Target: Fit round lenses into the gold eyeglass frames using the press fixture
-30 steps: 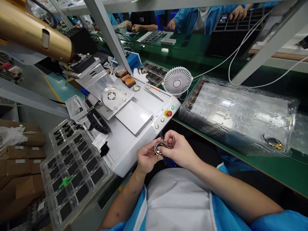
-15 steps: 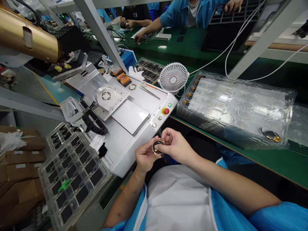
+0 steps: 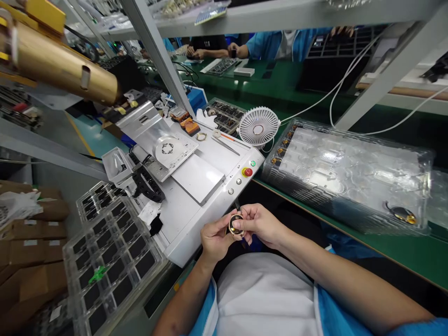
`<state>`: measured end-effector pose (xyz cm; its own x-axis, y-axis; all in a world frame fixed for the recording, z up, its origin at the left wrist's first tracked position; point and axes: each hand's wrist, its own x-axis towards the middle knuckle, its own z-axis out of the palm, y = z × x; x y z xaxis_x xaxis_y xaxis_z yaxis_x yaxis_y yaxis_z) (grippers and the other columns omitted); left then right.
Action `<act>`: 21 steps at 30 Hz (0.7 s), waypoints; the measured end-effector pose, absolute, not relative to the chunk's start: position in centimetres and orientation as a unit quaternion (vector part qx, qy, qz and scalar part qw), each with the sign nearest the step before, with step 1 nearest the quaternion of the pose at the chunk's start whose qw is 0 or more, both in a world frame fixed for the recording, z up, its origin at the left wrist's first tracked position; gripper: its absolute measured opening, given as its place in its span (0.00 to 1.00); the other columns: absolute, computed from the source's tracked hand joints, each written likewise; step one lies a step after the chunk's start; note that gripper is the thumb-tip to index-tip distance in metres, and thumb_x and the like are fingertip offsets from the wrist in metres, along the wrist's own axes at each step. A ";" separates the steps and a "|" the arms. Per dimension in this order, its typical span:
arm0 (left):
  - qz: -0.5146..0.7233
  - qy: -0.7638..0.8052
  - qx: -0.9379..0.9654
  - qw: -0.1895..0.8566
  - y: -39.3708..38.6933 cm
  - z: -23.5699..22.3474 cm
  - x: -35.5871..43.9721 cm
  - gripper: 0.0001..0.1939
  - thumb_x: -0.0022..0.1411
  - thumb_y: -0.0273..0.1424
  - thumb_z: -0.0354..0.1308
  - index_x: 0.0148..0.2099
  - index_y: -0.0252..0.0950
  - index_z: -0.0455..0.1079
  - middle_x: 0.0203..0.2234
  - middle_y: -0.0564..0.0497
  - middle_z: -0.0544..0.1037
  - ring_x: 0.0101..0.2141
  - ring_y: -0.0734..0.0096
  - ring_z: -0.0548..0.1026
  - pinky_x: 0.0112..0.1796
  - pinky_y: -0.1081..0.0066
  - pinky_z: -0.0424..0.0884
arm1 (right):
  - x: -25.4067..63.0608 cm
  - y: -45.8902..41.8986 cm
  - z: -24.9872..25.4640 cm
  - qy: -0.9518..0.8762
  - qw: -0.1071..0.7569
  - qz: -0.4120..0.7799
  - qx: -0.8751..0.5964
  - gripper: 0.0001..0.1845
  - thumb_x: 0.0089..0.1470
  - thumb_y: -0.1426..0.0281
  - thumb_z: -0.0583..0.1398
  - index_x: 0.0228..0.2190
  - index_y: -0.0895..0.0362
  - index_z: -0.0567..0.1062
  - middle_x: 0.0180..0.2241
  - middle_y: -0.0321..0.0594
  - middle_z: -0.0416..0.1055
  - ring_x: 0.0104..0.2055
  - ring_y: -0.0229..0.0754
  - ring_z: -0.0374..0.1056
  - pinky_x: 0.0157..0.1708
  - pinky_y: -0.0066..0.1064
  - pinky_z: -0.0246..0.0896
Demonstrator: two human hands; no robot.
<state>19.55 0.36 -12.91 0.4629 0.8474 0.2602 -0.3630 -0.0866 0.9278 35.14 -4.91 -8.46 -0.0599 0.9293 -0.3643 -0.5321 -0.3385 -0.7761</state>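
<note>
Round black piece with gold-coloured rim (image 3: 234,218): below frame centre, between hands, dark face toward camera. Left hand (image 3: 214,240): pinching rim from frame left. Right hand (image 3: 263,225): from frame right, thumb pressed on face. Both in contact.

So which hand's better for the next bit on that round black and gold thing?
Probably the right hand: its thumb rests on the black and gold thing, while the left hand holds its edge.

Open strip on machine top (image 3: 214,160) between metal plate (image 3: 199,176) and tweezers (image 3: 226,145). Fan (image 3: 258,127) blocks gap toward tray stack (image 3: 343,175); grey post (image 3: 159,56) obstructs beyond.
</note>
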 end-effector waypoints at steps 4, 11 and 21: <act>0.511 0.240 0.540 0.625 0.6 -12.9 19.2 0.21 0.59 0.31 0.73 0.55 0.46 0.79 0.49 0.45 0.85 0.49 0.56 0.84 0.51 0.60 0.82 | 35.3 -2.5 -8.7 -0.291 0.488 0.672 -0.475 0.30 0.34 0.53 0.79 0.22 0.58 0.69 0.17 0.35 0.72 0.17 0.34 0.67 0.15 0.22 0.64; 0.487 0.277 0.503 0.658 1.0 -11.7 18.1 0.23 0.63 0.34 0.69 0.60 0.47 0.73 0.51 0.46 0.80 0.45 0.58 0.84 0.43 0.63 0.83 | 38.3 5.8 -8.4 -0.307 0.536 0.483 -0.620 0.27 0.45 0.49 0.73 0.30 0.55 0.69 0.15 0.26 0.62 0.13 0.32 0.53 0.10 0.24 0.51; 0.522 0.296 0.645 0.473 1.2 -10.4 18.2 0.48 0.57 0.25 0.72 0.73 0.48 0.54 0.51 0.42 0.82 0.44 0.66 0.83 0.47 0.65 0.80 | 37.9 1.6 -5.6 -0.411 0.545 0.490 -0.542 0.20 0.52 0.53 0.68 0.28 0.55 0.69 0.18 0.28 0.64 0.17 0.34 0.59 0.18 0.25 0.56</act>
<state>18.20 1.18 -10.44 0.2807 0.8755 0.3933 -0.1124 -0.3769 0.9194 37.90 1.56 -5.65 0.1814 0.9799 -0.0826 -0.0897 -0.0672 -0.9937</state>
